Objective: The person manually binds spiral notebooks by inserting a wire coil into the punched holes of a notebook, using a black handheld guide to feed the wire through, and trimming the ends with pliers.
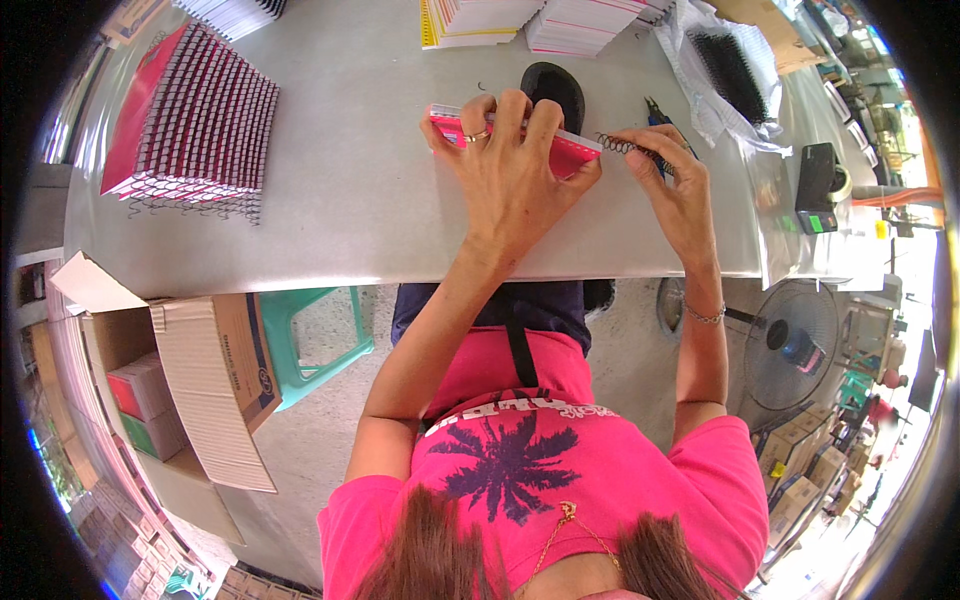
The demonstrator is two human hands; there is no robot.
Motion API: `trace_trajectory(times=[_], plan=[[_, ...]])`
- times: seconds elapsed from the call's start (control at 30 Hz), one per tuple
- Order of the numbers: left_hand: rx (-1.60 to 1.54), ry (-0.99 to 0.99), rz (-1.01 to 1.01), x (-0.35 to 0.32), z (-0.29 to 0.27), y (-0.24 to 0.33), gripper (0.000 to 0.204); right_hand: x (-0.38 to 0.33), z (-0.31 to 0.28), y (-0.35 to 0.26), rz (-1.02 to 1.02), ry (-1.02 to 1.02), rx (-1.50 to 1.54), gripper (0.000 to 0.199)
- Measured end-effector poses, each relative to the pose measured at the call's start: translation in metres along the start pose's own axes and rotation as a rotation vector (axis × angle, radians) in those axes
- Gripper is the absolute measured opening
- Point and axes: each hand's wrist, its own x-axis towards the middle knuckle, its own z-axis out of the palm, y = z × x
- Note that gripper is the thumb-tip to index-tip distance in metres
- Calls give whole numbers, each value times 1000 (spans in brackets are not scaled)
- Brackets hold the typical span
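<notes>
Notebook: the pink-covered notebook point(560, 150) lies flat on the grey table point(350, 200), straight in front of me, just this side of a black oval pad point(553, 85).
Its handling: I judge it light and slightly floppy, a thin stack of paper that could shift sheet against sheet, so I take it by pressing down across the cover near the punched edge.
Spiral wire: the dark coil point(628, 147) sticks out at the notebook's right end; it looks thin, springy and easy to bend, best pinched close to where it enters the holes.
Left hand: my left hand point(510, 165) is spread wide, fingers curled over the far edge, clamping the notebook to the table.
Right hand: my right hand point(675, 185) is nearly closed, fingertips pinched on the coil.
Hands together: close, side by side, not touching.
Nearby: pliers point(655, 112) lie just beyond the coil; finished notebooks point(195, 115) are stacked far left.
</notes>
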Motion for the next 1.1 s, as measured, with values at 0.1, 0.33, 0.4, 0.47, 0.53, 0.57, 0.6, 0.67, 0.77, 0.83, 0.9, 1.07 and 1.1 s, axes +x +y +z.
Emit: trace_trajectory(times=[0.1,0.33,0.4,0.47,0.53,0.57,0.6,0.67,0.77,0.83,0.9,1.07,1.1], plan=[[12,-9,0,0,-1,0,37,0,0,0,9,-5,9,18],[18,-17,0,0,-3,0,37,-1,-4,-5,89,-109,72,17],[19,-13,1,0,-3,0,38,-2,-2,-5,82,-88,83,15],[16,-13,10,0,-2,0,38,-3,3,-4,7,-24,79,14],[15,-21,22,-1,-3,-2,39,-1,2,-4,51,-66,80,14],[18,-34,23,0,-4,-2,38,0,2,-5,73,-87,80,15],[18,-50,25,0,-6,-1,38,2,4,-12,78,-22,46,16],[23,-74,28,-1,-8,-2,36,6,15,-28,84,103,-16,18],[19,-98,27,0,-10,-4,34,8,6,-15,7,-84,-286,20],[15,-113,20,1,-11,-4,32,9,16,-18,23,21,-200,17],[-51,-150,-25,3,-16,-2,36,10,20,-17,0,56,-212,16],[-200,-27,-79,-1,-18,-10,56,13,28,-24,-13,139,-214,14],[-271,40,-107,-2,-17,-10,61,13,27,-23,-49,136,-285,14]])
